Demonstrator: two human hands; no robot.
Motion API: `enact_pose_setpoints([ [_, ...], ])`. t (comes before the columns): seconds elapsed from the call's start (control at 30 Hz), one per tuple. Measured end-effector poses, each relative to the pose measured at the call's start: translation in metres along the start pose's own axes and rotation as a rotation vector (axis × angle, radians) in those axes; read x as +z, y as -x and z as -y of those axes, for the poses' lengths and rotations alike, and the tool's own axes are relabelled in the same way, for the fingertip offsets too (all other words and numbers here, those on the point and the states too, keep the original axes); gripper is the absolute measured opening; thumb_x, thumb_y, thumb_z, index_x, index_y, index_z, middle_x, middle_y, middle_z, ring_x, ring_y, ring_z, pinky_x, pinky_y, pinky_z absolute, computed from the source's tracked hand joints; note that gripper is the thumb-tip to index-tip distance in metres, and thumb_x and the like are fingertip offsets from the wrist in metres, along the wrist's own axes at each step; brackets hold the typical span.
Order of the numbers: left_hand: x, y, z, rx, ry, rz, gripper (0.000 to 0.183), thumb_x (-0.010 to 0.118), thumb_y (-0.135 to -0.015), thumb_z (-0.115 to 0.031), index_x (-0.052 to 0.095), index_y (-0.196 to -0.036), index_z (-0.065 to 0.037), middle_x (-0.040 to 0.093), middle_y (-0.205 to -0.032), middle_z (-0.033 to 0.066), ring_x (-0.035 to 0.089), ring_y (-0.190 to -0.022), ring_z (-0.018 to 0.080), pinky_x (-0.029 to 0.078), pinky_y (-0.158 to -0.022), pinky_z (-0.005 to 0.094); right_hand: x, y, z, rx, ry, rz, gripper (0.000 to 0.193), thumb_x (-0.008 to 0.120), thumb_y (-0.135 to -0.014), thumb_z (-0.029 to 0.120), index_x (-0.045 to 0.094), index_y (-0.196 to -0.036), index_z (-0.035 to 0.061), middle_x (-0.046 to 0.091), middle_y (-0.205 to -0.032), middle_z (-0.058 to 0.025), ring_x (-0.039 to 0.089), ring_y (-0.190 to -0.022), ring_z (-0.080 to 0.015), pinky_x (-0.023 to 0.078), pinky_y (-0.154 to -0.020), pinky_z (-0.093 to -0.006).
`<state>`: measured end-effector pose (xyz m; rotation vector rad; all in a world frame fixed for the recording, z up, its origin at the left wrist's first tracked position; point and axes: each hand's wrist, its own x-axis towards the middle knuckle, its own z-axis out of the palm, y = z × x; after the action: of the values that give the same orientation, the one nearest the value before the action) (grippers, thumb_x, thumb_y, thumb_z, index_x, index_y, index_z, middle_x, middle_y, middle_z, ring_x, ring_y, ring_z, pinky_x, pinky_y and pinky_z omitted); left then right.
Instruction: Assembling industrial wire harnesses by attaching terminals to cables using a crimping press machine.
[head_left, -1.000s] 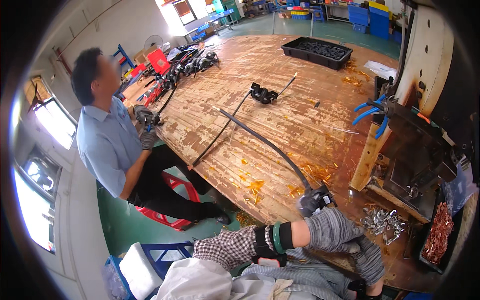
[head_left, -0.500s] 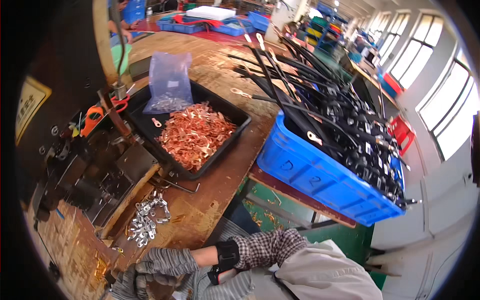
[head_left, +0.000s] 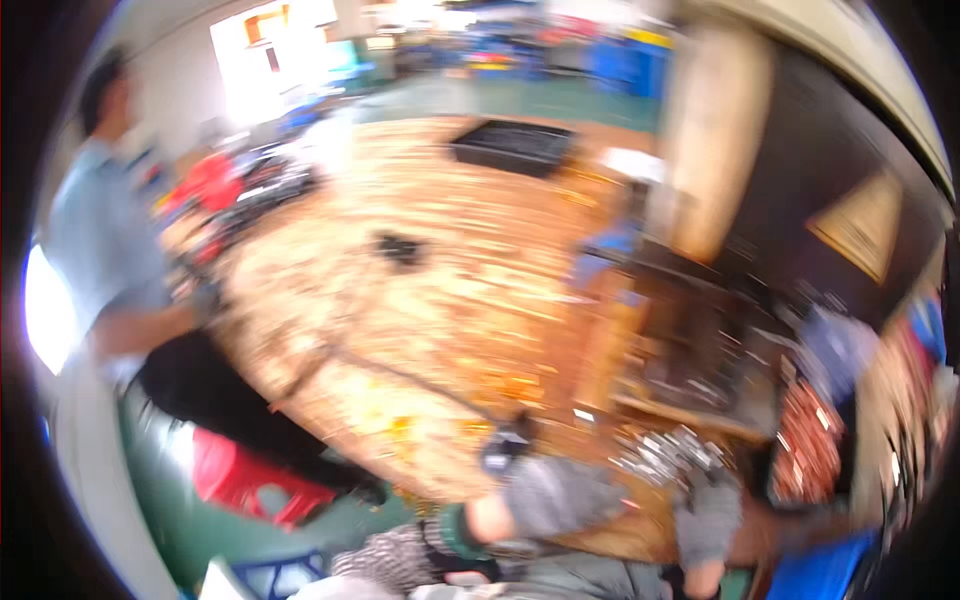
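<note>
broadly: scuffed wooden tabletop [head_left: 470,300] | green floor [head_left: 430,101] | red stool [head_left: 225,475] | hands [head_left: 562,497] blurred, can't tell grip

A workshop; wooden workbench [head_left: 480,220]; dark machine [head_left: 690,350]; loose silvery metal parts [head_left: 660,456].

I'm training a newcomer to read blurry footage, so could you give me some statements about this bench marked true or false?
1. The right hand is at the heap of silver metal pieces. True.

2. Both hands are bare. False: both wear grey gloves.

3. The copper-coloured pieces lie left of the silver metal pieces. False: the copper-coloured pieces are to their right.

4. The black tray is toward the far side of the bench. True.

5. The co-worker on the left wears a red top. False: the co-worker's top is light blue.
</note>
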<state>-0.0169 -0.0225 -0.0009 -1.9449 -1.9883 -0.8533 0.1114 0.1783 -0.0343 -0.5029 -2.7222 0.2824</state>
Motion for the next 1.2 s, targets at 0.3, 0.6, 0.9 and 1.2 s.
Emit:
enact_pose_setpoints([
  [0.3,0.008,0.009,-0.011,-0.35,-0.029,0.302,0.028,0.046,-0.083,-0.022,0.053,-0.105,-0.007,0.058,-0.092,0.0105,0.061,-0.074,0.0258,0.049,-0.059,0.0351,0.022,-0.002,-0.019,-0.216,0.118,-0.009,0.023,0.054,-0.083,0.025,0.062,-0.094,0.0074,0.059,-0.083,-0.0158,0.056,-0.081,-0.0311,0.046,-0.074,-0.0404],
  [0.6,-0.002,-0.011,-0.011,-0.316,-0.042,0.454,0.028,0.044,-0.082,-0.019,0.051,-0.108,-0.01,0.057,-0.093,0.0105,0.061,-0.072,0.0273,0.049,-0.055,0.0364,0.012,-0.007,-0.013,-0.15,0.037,0.099,0.024,0.06,-0.066,0.01,0.062,-0.089,0.0092,0.059,-0.096,-0.012,0.049,-0.094,-0.0321,0.031,-0.09,-0.0473],
  [0.9,0.012,-0.003,-0.009,-0.334,-0.032,0.482,0.025,0.045,-0.083,-0.02,0.051,-0.107,-0.013,0.056,-0.091,0.0102,0.061,-0.07,0.0278,0.048,-0.053,0.0377,0.008,-0.003,-0.004,-0.245,-0.135,-0.258,0.017,0.057,-0.074,0.017,0.061,-0.088,0.0071,0.058,-0.082,-0.013,0.053,-0.079,-0.0314,0.043,-0.073,-0.0426],
  [1.2,0.006,-0.006,-0.021,-0.306,-0.053,0.449,0.022,0.043,-0.085,-0.022,0.053,-0.103,-0.014,0.056,-0.084,0.0096,0.059,-0.061,0.0269,0.046,-0.046,0.0364,0.002,0.04,-0.012,-0.22,-0.21,-0.028,0.016,0.055,-0.083,0.016,0.061,-0.093,0.005,0.06,-0.093,-0.0153,0.057,-0.086,-0.0315,0.046,-0.076,-0.0401],
])
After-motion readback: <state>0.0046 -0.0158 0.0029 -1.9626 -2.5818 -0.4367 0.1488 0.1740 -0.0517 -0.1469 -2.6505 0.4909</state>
